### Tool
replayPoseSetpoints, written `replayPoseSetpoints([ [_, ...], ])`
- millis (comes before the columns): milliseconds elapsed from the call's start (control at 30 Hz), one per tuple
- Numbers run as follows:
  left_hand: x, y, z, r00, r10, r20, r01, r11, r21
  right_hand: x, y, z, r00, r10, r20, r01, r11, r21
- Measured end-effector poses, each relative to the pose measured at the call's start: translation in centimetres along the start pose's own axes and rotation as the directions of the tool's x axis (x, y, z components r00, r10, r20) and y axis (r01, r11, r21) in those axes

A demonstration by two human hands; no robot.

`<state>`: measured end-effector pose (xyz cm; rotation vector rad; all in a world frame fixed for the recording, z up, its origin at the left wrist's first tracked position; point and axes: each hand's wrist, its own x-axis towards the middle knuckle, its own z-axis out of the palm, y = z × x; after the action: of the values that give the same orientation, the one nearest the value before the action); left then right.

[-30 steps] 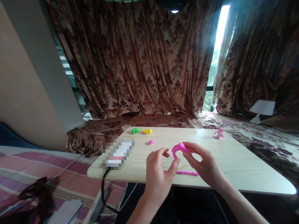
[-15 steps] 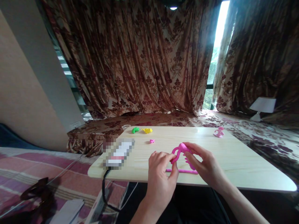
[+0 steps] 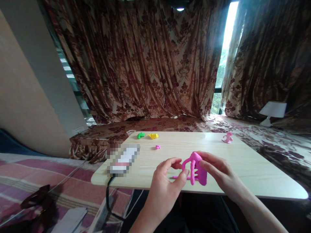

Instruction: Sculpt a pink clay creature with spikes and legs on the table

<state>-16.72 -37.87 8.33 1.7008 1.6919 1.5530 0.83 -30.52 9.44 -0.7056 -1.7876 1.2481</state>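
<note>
A bright pink modelling-clay figure hangs upright above the near part of the table, with long thin strands on its left side and a row of short spikes along a wider slab. My right hand grips its top and right side between thumb and fingers. With thumb and index finger, my left hand is closed around the leftmost curved strand. Behind and below them a pink clay roll lies on the table, partly covered by my left thumb and the figure.
On the pale wooden table are a small pink lump, a yellow piece, a green piece and a light pink standing figure. A blurred-out device with a black cable lies at the left.
The pink figure has turned so that its strands and slab now point downward. My left hand has shifted its fingers from the strands' ends to the left strand.
</note>
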Motion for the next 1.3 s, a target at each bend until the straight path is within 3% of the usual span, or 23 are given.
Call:
replayPoseSetpoints([
  [467,-0.1,0.1,-0.8,0.980,0.149,0.132,-0.151,0.989,0.002,0.1,0.5,-0.4,1.000,0.000,0.015,0.001,0.996,-0.090],
  [633,-0.2,-0.4,-0.8,0.994,0.103,0.044,-0.105,0.993,0.052,0.1,0.4,-0.2,1.000,0.017,0.013,-0.016,0.999,-0.051],
  [800,0.2,-0.9,-0.6,0.986,0.120,0.115,-0.131,0.987,0.092,0.1,0.4,0.1,0.999,0.017,0.030,-0.016,0.999,-0.031],
  [967,0.2,-1.3,-1.4,0.990,0.140,-0.017,-0.138,0.986,0.091,0.4,0.6,0.1,1.000,0.014,0.001,-0.014,1.000,-0.021],
  [1067,-0.4,-1.0,-1.6,0.992,0.129,-0.015,-0.127,0.987,0.100,0.5,0.4,0.4,0.999,0.018,-0.036,-0.017,1.000,0.008],
  [1200,-1.2,-0.3,-0.6,0.991,0.131,0.025,-0.133,0.981,0.139,0.6,0.2,1.0,0.998,0.009,-0.064,-0.007,0.999,0.032],
  [1300,-1.4,-0.2,0.4,0.979,0.204,-0.026,-0.193,0.953,0.233,0.6,0.4,1.1,0.997,-0.004,-0.079,0.006,1.000,0.023],
])
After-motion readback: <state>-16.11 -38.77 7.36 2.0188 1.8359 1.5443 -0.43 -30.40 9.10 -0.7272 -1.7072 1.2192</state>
